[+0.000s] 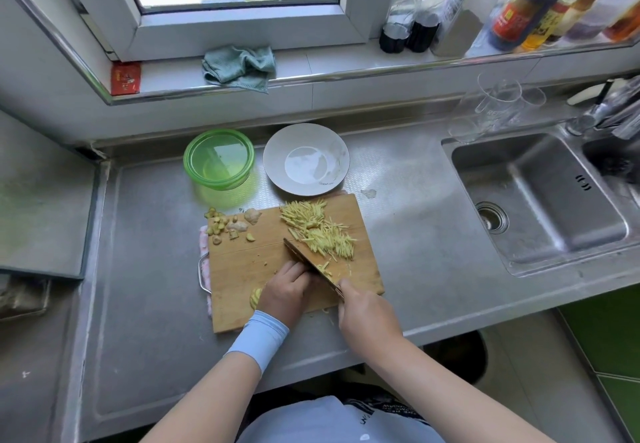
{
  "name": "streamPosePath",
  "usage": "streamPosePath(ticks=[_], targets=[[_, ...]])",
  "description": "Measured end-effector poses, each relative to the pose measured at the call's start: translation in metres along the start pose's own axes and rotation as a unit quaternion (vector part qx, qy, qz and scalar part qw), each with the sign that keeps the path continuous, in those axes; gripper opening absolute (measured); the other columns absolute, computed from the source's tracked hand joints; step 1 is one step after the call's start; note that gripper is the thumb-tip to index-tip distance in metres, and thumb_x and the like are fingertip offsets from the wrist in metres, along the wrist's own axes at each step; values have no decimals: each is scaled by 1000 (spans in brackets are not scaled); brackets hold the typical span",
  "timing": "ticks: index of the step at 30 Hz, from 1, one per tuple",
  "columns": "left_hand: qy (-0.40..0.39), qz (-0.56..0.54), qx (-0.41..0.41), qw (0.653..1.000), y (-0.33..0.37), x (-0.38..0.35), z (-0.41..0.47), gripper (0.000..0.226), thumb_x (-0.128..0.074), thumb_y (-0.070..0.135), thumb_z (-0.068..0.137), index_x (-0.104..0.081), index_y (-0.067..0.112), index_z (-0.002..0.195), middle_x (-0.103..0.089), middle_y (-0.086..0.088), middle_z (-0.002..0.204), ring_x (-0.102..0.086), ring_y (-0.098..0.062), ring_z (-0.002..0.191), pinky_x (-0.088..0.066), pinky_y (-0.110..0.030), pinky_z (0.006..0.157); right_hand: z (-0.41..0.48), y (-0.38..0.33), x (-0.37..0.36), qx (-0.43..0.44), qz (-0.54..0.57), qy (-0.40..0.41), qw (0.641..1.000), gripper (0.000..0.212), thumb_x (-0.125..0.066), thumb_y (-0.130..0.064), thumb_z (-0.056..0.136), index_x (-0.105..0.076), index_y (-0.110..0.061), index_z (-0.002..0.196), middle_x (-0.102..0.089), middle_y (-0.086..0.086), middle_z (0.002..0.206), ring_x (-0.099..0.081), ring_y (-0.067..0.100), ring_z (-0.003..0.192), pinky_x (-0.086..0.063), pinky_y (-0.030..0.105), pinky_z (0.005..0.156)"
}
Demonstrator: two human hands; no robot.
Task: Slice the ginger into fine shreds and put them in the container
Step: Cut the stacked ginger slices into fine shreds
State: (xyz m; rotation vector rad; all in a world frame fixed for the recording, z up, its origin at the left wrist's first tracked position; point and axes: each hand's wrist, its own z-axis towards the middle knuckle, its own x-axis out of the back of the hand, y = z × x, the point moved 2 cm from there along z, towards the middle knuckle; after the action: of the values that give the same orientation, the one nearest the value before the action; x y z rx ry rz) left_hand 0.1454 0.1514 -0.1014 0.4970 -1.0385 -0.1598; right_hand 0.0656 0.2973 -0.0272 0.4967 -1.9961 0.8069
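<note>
A wooden cutting board [242,262] lies on the steel counter. A pile of fine ginger shreds [317,231] covers its far right part. Ginger trimmings and peel bits [230,224] sit at its far left corner. My right hand [363,311] grips the handle of a cleaver [308,262], whose blade rests edge-down on the board. My left hand [287,290], fingers curled, presses down on ginger right beside the blade; a yellow ginger piece [255,298] shows at its left. The green container [219,158] stands beyond the board, nothing in it.
A white plate [336,152] sits next to the green container. The sink [540,200] is to the right, with clear glasses [495,107] behind it. On the windowsill lie a cloth [239,65] and bottles [519,10].
</note>
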Motion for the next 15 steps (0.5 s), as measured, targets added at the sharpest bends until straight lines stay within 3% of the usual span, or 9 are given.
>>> streamPosePath(ticks=[5,15], targets=[[-27,-40,-19,999,1,10,3,16,-59,13,91,-74,6,90,-67,-8,93,-58,-25,87,-51,-32,74,0,-1,3,-1,1,3,1000,17,-41,-21,102,-46,-20,119,-68,10,91,-65,30,79,-40,33,57],[-83,-10,5,996,-8,13,-1,16,-60,13,88,-76,11,88,-68,-5,90,-61,-27,85,-55,-37,60,-2,-3,3,-8,-14,6,1000,31,-41,-18,102,-41,-21,133,-68,8,93,-49,26,68,-37,32,55]])
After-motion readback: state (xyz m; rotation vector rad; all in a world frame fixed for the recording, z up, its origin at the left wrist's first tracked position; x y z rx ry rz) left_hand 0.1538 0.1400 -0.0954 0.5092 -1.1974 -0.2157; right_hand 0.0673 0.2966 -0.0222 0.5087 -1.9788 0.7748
